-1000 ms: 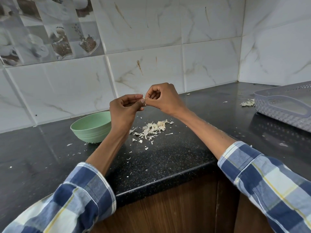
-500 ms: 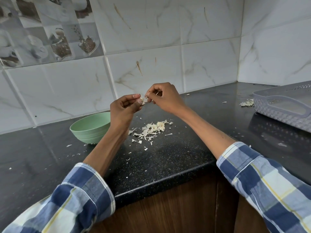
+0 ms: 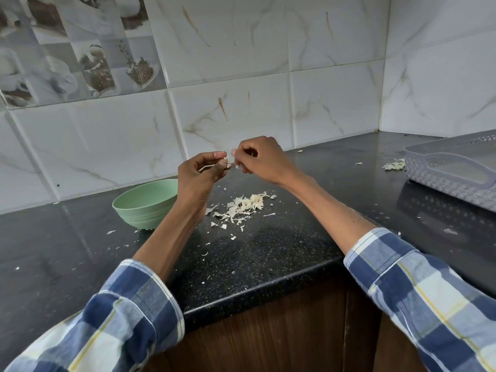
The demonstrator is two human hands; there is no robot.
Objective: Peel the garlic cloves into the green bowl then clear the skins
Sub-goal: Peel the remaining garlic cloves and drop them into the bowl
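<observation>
Both grips on garlic clove point(image 3: 227, 160)

Even, soft indoor light; faint sheen on the black tabletop point(image 3: 268, 253) at frame right. Wide-angle bowing at edges. Focus sharp centrally, sleeves slightly soft.

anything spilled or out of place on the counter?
Garlic skins lie piled on the black counter right of the green bowl, with flakes scattered around. A separate clump sits beside the grey tray.
</observation>
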